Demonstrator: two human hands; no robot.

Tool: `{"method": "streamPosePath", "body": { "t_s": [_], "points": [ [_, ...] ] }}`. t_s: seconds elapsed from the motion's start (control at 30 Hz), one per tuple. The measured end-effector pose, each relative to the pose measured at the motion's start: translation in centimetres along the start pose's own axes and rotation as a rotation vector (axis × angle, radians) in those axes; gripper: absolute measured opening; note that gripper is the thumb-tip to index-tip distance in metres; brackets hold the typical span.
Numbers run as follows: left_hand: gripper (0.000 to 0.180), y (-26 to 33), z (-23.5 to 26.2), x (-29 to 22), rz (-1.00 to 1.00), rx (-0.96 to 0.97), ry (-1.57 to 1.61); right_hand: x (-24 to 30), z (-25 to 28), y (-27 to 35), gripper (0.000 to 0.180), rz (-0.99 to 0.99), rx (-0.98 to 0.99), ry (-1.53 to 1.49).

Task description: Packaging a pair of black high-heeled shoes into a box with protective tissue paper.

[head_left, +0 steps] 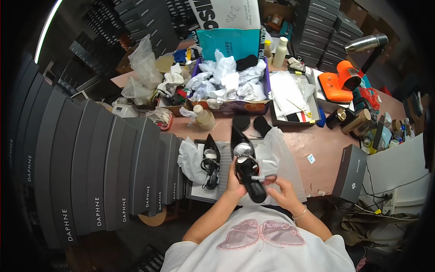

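A black pointed shoe is held up in front of my chest, toe pointing away and insole facing up. My left hand is closed around its left side near the middle. White stuffing shows inside the toe, and a chain-like trim crosses the upper. At the heel's right side my right hand pinches the shoe's thin strap, which has a bit of white wrapping on it. The matching black shoe lies to the left in an open shoebox, beside crumpled white tissue paper.
Stacked dark grey shoeboxes rise along the left. Behind the shoes stands a purple box of crumpled tissue. A capped bottle, a white tray of papers, an orange device and a grey shoebox are on the pink table.
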State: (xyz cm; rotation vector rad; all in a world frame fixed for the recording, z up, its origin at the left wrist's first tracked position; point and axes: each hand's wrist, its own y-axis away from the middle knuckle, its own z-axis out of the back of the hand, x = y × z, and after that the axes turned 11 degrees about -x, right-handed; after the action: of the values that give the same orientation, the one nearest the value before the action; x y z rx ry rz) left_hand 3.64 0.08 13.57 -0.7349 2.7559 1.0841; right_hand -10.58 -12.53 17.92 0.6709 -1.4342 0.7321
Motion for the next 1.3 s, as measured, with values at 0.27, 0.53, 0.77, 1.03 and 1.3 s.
{"method": "streamPosePath", "body": {
  "t_s": [0.27, 0.53, 0.77, 1.03, 1.3],
  "points": [
    [0.053, 5.6, 3.1, 0.4, -0.151, 0.037, -0.511, 2.9, -3.7, -6.3, 0.020, 0.617, 0.379, 0.603],
    [0.060, 5.6, 6.3, 0.0, -0.252, -0.087, -0.562, -4.1, -5.9, -5.6, 0.018, 0.515, 0.385, 0.560],
    [0.048, 6.4, 8.4, -1.4, -0.196, -0.202, -0.294, -2.7, -3.5, -8.0, 0.028, 0.325, 0.179, 0.677],
    [0.055, 8.2, 6.6, -0.3, -0.152, -0.184, -0.301, -2.0, -8.7, -6.4, 0.013, 0.558, 0.397, 0.615],
    [0.056, 8.5, 8.4, 0.5, -0.194, -0.187, -0.329, -1.2, -8.1, -6.8, 0.024, 0.665, 0.533, 0.833]
  ]
}}
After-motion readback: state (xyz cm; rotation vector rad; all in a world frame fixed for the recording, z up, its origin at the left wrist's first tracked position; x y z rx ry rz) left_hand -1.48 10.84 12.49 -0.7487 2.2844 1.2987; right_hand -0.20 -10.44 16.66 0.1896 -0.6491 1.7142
